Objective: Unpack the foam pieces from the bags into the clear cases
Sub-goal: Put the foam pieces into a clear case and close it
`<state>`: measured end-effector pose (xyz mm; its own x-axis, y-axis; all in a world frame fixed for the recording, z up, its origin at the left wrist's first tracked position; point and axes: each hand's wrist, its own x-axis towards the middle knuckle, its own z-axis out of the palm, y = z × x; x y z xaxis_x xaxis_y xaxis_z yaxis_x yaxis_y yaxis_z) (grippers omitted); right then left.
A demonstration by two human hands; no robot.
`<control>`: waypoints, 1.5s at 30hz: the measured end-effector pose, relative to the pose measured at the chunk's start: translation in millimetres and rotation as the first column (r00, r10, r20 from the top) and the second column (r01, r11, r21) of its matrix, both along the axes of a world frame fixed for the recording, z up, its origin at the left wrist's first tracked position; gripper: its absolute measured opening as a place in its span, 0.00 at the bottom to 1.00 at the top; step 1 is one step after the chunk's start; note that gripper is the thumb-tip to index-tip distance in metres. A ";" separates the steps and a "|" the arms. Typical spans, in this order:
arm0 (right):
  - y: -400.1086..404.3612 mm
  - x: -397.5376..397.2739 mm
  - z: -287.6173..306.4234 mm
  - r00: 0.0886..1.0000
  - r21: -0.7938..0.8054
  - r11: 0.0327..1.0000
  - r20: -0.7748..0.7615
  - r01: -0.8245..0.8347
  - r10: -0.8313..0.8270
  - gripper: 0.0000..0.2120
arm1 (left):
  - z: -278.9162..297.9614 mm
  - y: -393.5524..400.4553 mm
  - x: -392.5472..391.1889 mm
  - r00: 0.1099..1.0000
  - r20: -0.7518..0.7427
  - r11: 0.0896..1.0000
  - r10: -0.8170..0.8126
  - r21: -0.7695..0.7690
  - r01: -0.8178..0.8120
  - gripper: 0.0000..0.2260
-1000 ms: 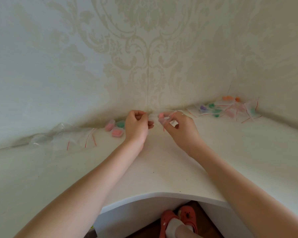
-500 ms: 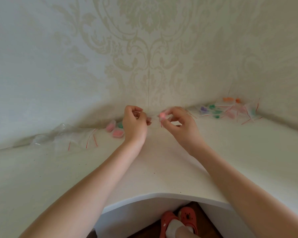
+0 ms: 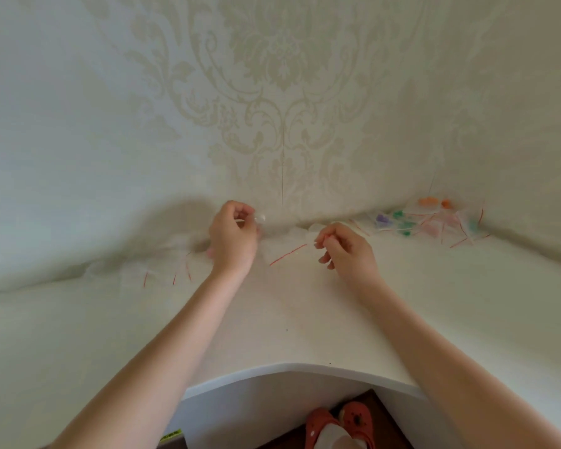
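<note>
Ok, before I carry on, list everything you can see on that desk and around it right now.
small clear piece: one, transparent, pinched at the left fingertips; too blurred to name.
bag with red strip: one, clear, on the desk between the hands; the right hand pinches its end.
empty bags: a loose heap, clear with red strips, left by the wall.
filled bags: a pile, foam in orange, green, purple and pink, right by the wall.
desk: one, white, curved front edge.
slippers: two, orange-red, on the floor below.
left hand: raised, fingers curled.
right hand: fingers curled.
</note>
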<state>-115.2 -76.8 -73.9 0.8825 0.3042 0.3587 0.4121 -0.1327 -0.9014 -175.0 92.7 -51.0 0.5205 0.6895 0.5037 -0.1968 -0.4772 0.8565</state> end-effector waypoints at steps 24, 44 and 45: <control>-0.8 -0.1 -6.3 0.991 -0.206 0.974 0.114 0.097 -0.075 0.14 | -21.5 100.9 -118.8 0.810 -0.173 0.708 0.560 0.607 -0.360 0.06; 13.9 -3.7 -8.6 0.961 -0.502 0.863 0.259 0.052 0.092 0.08 | -43.9 7.7 -14.7 0.871 -0.473 0.672 -0.134 0.603 0.431 0.12; 15.4 -5.8 -8.8 0.951 -0.549 0.833 0.289 0.068 0.113 0.08 | -43.5 6.8 -14.4 0.867 -0.471 0.693 -0.164 0.571 0.441 0.13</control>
